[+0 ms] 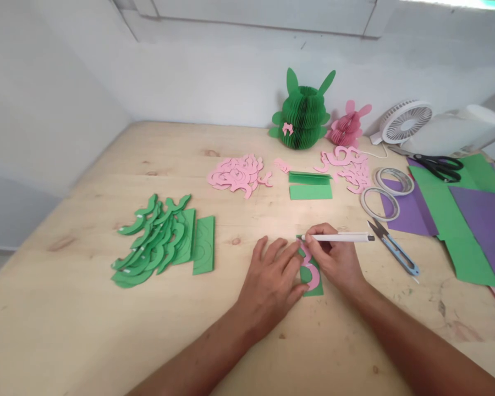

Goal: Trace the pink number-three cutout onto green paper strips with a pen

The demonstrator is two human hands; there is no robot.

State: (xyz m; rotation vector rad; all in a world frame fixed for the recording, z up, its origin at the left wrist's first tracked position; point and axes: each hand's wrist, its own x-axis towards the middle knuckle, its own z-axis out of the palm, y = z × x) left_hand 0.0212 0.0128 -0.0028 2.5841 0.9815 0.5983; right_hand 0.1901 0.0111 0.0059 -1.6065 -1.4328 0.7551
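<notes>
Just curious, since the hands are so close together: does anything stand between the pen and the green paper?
Partly: the pink cutout lies on the green paper, with the left hand over their left side. At the far end, nothing visible blocks the pen.

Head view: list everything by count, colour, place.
Honeycomb paper figures: two, green and pink, back.
Round fan: one, white, back right.
Unclear cylinder: one, white, back right.
Large scissors: one, black, right.
Slim snips: one, blue, right.
Round tape rolls: two, white, right.
Paper sheets: several, green and purple, right.
Wavy paper cutouts: many, pink, centre.
Stacked wavy cutouts: many, green, left.
Paper rectangles: several, green, left, centre.
Curved paper strip: one, pink, front.
Paper card: one, green, beneath strip.
Slim pen: one, white, front.
Wooden tabletop: one, pale, beneath.
Wall: one, white, behind.
Left hand: one, at strip.
Right hand: one, holding pen.
</notes>
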